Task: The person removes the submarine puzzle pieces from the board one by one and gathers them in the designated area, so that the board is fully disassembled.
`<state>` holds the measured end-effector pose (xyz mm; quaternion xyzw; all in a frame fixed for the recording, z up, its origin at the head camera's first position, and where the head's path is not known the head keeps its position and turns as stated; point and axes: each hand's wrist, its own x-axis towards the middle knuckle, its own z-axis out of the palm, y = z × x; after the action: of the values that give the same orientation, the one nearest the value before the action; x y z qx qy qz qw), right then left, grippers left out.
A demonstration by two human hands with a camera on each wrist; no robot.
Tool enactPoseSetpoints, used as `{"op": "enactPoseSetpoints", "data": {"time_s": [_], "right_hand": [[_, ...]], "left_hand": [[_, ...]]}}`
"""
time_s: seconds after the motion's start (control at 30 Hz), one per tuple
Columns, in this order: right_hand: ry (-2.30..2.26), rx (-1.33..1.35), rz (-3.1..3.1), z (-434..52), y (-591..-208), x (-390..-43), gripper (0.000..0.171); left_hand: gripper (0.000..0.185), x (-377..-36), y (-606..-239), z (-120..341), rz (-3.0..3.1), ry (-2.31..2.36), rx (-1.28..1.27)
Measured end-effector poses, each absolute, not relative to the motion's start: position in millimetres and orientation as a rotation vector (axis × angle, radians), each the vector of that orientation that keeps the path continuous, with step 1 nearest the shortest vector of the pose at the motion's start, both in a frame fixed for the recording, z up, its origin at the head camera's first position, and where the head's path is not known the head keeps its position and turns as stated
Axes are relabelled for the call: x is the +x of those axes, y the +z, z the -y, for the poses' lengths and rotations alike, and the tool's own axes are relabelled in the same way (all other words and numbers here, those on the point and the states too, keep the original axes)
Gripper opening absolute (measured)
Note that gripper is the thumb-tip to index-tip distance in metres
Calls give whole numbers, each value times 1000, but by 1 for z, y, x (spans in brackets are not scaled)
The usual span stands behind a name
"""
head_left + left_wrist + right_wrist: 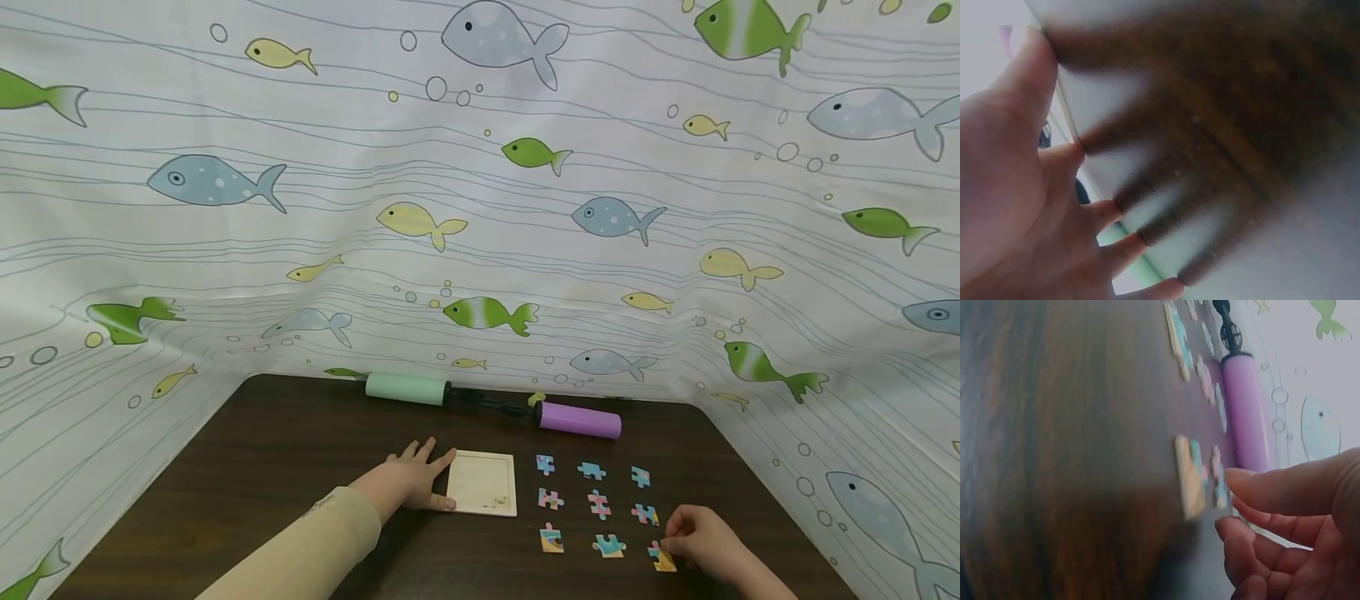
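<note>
- Puzzle piece (663, 558), at the near right corner of the laid-out pieces on the bench (262, 467), is pinched by the right hand (701, 542).
- Judged light, thin and stiff; best taken by its edges.
- Puzzle tray (482, 482) is steadied by the flat, unclenched left hand (411, 482).

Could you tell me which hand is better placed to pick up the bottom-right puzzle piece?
Probably the right hand: its fingertips already touch the bottom-right puzzle piece. The left hand rests flat at the wooden puzzle tray, across the table.
</note>
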<state>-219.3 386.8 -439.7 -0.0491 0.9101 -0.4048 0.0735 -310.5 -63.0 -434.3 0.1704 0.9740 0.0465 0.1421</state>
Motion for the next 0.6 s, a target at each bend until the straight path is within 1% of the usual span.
{"op": "enactPoseSetpoints", "data": {"time_s": [0.27, 0.5, 0.6], "right_hand": [[-1186, -275, -2771, -347, -421, -223, 16], [-1135, -417, -2755, -292, -413, -239, 17], [-1067, -449, -2801, -269, -407, -245, 21]], "left_hand": [[90, -314, -438, 66, -2803, 199, 522], [88, -314, -436, 73, -2802, 311, 524], [88, -313, -438, 75, -2812, 328, 524]]}}
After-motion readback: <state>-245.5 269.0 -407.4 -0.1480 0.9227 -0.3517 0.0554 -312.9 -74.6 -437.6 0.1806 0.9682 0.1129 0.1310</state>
